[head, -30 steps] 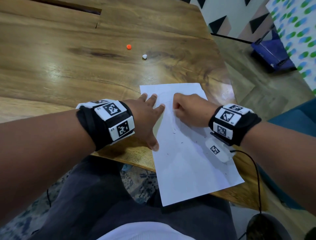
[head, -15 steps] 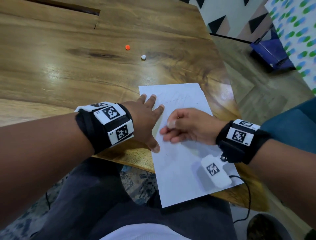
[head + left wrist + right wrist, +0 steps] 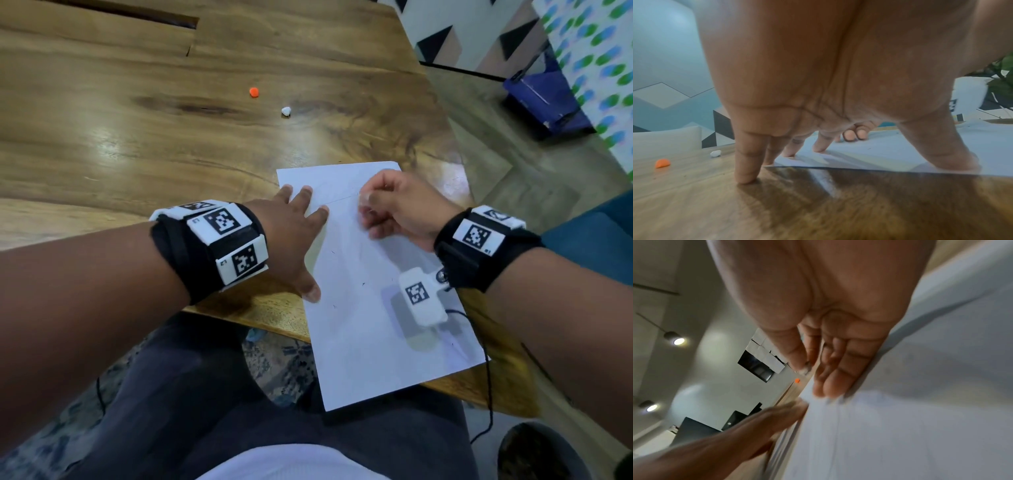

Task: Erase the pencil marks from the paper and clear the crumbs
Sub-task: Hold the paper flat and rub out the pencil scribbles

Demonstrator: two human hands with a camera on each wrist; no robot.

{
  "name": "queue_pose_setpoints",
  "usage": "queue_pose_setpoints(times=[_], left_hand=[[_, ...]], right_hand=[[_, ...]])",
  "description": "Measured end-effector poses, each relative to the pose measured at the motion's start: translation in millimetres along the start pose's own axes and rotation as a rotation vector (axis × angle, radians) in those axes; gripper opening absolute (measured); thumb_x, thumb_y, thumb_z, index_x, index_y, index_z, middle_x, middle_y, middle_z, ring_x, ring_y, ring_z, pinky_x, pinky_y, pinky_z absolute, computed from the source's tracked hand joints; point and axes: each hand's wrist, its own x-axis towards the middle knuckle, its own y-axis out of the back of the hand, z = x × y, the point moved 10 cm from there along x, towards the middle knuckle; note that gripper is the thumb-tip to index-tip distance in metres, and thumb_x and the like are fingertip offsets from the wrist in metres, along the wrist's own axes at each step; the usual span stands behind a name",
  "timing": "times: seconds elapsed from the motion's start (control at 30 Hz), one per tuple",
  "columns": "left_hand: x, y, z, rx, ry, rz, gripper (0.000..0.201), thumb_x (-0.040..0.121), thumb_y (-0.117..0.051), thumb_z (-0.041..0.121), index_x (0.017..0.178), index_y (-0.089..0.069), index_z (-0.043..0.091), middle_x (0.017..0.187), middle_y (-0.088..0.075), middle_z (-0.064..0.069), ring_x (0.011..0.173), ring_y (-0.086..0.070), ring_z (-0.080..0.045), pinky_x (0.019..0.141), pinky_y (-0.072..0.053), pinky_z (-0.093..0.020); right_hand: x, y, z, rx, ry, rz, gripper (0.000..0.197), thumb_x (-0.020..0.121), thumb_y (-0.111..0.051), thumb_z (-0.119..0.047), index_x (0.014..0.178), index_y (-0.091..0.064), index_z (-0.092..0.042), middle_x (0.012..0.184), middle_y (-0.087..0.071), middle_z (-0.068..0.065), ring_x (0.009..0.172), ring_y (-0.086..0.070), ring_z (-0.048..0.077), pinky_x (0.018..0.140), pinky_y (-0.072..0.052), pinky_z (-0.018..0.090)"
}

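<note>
Head view: glossy wooden table [image 3: 137,164]

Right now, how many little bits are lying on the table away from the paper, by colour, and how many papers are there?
Orange bit: 1
White bit: 1
White paper: 1
Total: 3

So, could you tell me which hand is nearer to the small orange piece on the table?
Left. The left hand presses the paper's left edge, fingers pointing toward the orange piece. The right hand is over the paper's upper right part, farther away.
</note>
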Motion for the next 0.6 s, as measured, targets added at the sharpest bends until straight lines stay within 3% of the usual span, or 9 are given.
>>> queue_pose_setpoints(times=[0.07, 0.13, 0.27, 0.37, 0.5, 0.6], left_hand=[[0.1, 0.3, -0.5, -0.009, 0.004, -0.001, 0.143, 0.061, -0.068, 0.088, 0.160, 0.015, 0.025, 0.168, 0.022, -0.011, 0.156, 0.012, -0.037, 0.119, -0.029, -0.060], [0.2, 1.3, 0.0, -0.018, 0.008, 0.003, 0.144, 0.060, -0.070, 0.087, 0.160, 0.015, 0.027, 0.168, 0.021, -0.011, 0.156, 0.011, -0.037, 0.119, -0.028, -0.059], [0.8, 3.7, 2.3, -0.014, 0.012, 0.004, 0.143, 0.059, -0.071, 0.086, 0.159, 0.016, 0.035, 0.169, 0.017, -0.011, 0.156, 0.010, -0.039, 0.116, -0.031, -0.060], [0.6, 6.1, 3.1, 0.010, 0.018, 0.001, 0.142, 0.059, -0.072, 0.086, 0.159, 0.014, 0.035, 0.169, 0.013, -0.011, 0.156, 0.006, -0.039, 0.112, -0.036, -0.060], [2.2, 6.9, 3.9, 0.014, 0.022, 0.003, 0.142, 0.059, -0.074, 0.084, 0.160, 0.014, 0.036, 0.169, 0.012, -0.012, 0.155, 0.006, -0.040, 0.111, -0.037, -0.059], [0.9, 6.3, 4.4, 0.013, 0.021, -0.002, 0.141, 0.059, -0.073, 0.084, 0.160, 0.013, 0.037, 0.168, 0.013, -0.011, 0.155, 0.007, -0.040, 0.111, -0.037, -0.059]], right_hand=[[6.3, 13.5, -14.1, -0.279, 0.064, 0.075, 0.007, 0.091, -0.059, -0.008, 0.085, -0.060, -0.011, 0.071, -0.062, 0.008, 0.059, -0.057, 0.020, 0.048, -0.048, 0.030], [7.7, 2.4, -22.4, -0.575, 0.110, 0.013, 0.005, 0.091, -0.058, -0.013, 0.088, -0.061, -0.011, 0.068, -0.065, 0.003, 0.055, -0.058, 0.017, 0.050, -0.050, 0.029], [7.1, -25.9, -25.0, -1.097, 0.189, -0.052, 0.008, 0.092, -0.051, -0.020, 0.092, -0.059, -0.019, 0.080, -0.061, -0.010, 0.083, -0.060, 0.017, 0.063, -0.043, 0.026], [-2.1, -34.7, -27.2, -1.138, 0.241, -0.052, 0.009, 0.092, -0.049, -0.020, 0.093, -0.057, -0.018, 0.088, -0.063, -0.003, 0.091, -0.059, 0.022, 0.070, -0.047, 0.032], [-36.5, -68.8, -13.9, -1.196, 0.318, -0.313, 0.003, 0.094, -0.052, -0.022, 0.094, -0.054, -0.020, 0.082, -0.060, -0.004, 0.082, -0.057, 0.020, 0.070, -0.044, 0.032], [-36.8, -70.3, -13.0, -1.168, 0.328, -0.327, 0.006, 0.094, -0.055, -0.023, 0.096, -0.058, -0.019, 0.077, -0.059, -0.006, 0.080, -0.058, 0.019, 0.071, -0.048, 0.033]])
